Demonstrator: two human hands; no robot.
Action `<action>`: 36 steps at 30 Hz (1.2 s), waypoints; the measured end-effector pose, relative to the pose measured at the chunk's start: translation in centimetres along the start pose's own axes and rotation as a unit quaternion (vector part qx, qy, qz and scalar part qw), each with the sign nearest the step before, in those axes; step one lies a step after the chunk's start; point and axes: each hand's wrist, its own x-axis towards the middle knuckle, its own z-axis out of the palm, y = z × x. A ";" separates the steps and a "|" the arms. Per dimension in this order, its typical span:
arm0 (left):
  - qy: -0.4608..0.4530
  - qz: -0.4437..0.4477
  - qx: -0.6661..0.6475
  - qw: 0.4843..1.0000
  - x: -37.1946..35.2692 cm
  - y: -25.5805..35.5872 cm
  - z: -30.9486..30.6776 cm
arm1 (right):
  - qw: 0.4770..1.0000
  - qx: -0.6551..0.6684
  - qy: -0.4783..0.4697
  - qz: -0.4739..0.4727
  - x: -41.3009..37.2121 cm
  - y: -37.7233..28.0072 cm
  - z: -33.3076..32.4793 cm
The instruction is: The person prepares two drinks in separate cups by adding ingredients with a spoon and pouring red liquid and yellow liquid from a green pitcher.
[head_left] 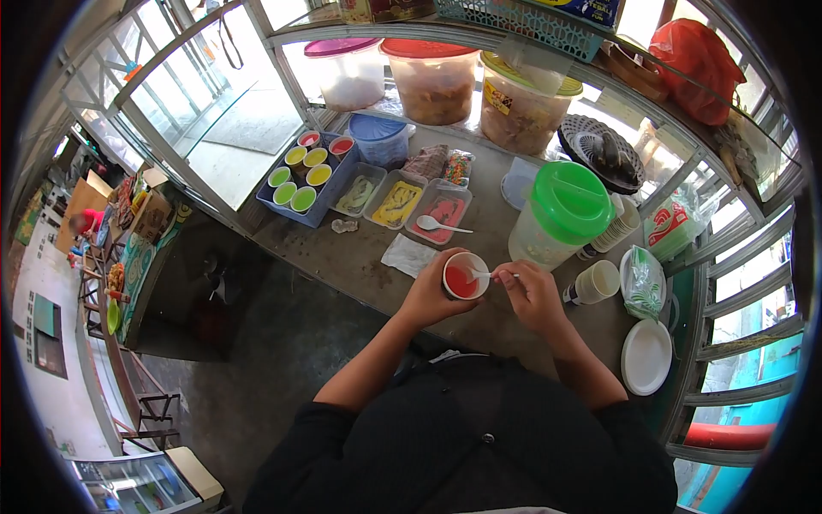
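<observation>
My left hand [426, 300] is wrapped round a paper cup [463, 288] with red contents low inside it. In my right hand [533, 295] the handle of a white plastic spoon [481, 275] is pinched, its bowl end inside the cup. Just beyond the cup stands a plastic tub of pink-red stuff [445, 208] with another white spoon [441, 224] lying across it. Beside it are a tub of yellow stuff [397, 201] and a tub of pale green stuff [359, 192]. A folded white tissue [408, 255] lies near my left hand.
At the left, a blue-grey crate [301, 213] holds several cups of red, yellow and green. A green-lidded container [561, 214], stacked paper cups [592, 283] and white plates [646, 357] stand right. Large lidded tubs [430, 84] line the back under a shelf.
</observation>
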 end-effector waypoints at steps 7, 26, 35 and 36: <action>-0.040 -0.018 -0.019 0.999 -0.5 -0.6 0.8 | 0.998 0.014 0.049 -0.044 -0.9 0.5 1.1; -0.133 -0.078 -0.122 0.980 -1.5 -0.3 0.1 | 0.989 0.116 -0.082 0.047 -0.2 2.0 -0.3; -0.133 -0.092 -0.118 0.980 -2.0 -0.3 -0.3 | 0.980 0.034 -0.179 -0.078 4.1 0.3 -1.6; -0.139 -0.104 -0.123 0.977 -2.1 -0.4 -0.2 | 0.976 0.040 -0.196 -0.090 4.3 0.1 -1.1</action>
